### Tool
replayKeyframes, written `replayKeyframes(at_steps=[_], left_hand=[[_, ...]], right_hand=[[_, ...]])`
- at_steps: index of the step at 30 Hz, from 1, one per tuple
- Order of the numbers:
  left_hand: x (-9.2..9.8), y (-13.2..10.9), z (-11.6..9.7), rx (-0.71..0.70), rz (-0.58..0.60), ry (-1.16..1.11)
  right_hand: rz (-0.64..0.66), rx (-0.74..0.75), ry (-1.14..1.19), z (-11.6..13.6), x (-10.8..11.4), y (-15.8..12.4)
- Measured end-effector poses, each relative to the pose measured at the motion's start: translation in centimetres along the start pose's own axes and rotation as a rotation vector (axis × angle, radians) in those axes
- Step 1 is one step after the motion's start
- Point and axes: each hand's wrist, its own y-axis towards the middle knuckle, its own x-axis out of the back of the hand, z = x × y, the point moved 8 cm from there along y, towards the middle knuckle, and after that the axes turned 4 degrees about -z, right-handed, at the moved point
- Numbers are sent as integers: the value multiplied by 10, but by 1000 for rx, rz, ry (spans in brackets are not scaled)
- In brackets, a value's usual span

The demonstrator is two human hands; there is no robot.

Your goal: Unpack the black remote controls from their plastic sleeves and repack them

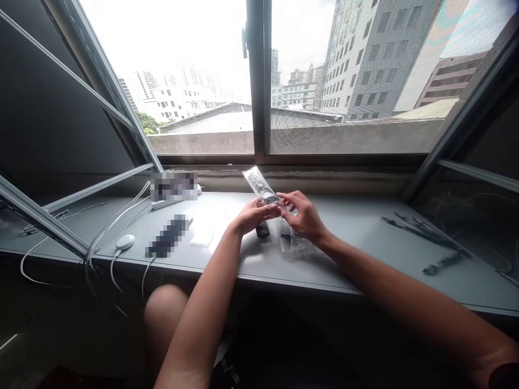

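A narrow clear plastic bag (258, 182) with something dark and silvery inside is raised at a slant above the desk. My left hand (253, 215) is closed around its lower end, the thumb near the bag's side. My right hand (302, 216) pinches at the same lower end, its fingertips close to those of the left. Beneath my hands a black remote-like object (263, 230) lies on the desk, partly covered by my left hand. Further clear plastic packets (290, 243) rest under my right hand, and what they contain is unclear.
The grey desk (243, 265) runs below a window. On its left are a white power strip (162, 204), a blurred-out dark device (168, 236), a white round charger (125, 242), cables and a white sheet (201, 237). Dark cables or tools (425, 229) lie right. Metal frames stand at both sides.
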Motion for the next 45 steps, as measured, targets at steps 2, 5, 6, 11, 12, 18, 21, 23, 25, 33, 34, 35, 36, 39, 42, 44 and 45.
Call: replayKeyframes(at_steps=[2,5,6,11,12,18,21,23,25,33,34,35,36,39,42,44,45], left_hand=[[3,1,-1,-20,-6,-1],[9,4,-1,-36,-59,-5],[12,4,-1,-33,-85,-17],[18,4,1,11,-140,-61],[18,4,1,14,-128,-62],[7,-4,-4,48,-61,-56],[-2,-7,-1,100,17,-23],[-7,-9,1,127,76,-7],[-11,-9,4,157,123,0],[1,-4,1,164,-30,-162],[6,-3,2,170,-87,-158],[11,-2,4,179,-131,-149],[14,-1,6,185,-156,-141],[18,4,9,163,-155,-127],[27,6,4,68,-246,-144],[33,5,-2,7,-322,-163],[35,5,-4,-12,-342,-170]], right_hand=[[6,-14,22,0,-1,-1],[27,-61,84,-1,-3,-2],[44,-87,112,-1,-4,-2],[178,-250,241,-2,-10,-4],[196,-255,267,-1,-10,-3],[325,-197,434,13,-16,-1],[350,-239,472,11,-20,-2],[320,-276,454,8,-19,-2],[274,-285,406,6,-14,0],[258,-108,293,27,-6,2],[269,-90,284,29,-6,1],[278,-78,278,31,-6,1],[288,-72,274,33,-6,0],[351,-79,281,36,-7,-2],[442,-119,317,35,-11,-8],[468,-161,358,31,-14,-12],[472,-183,378,29,-16,-14]])
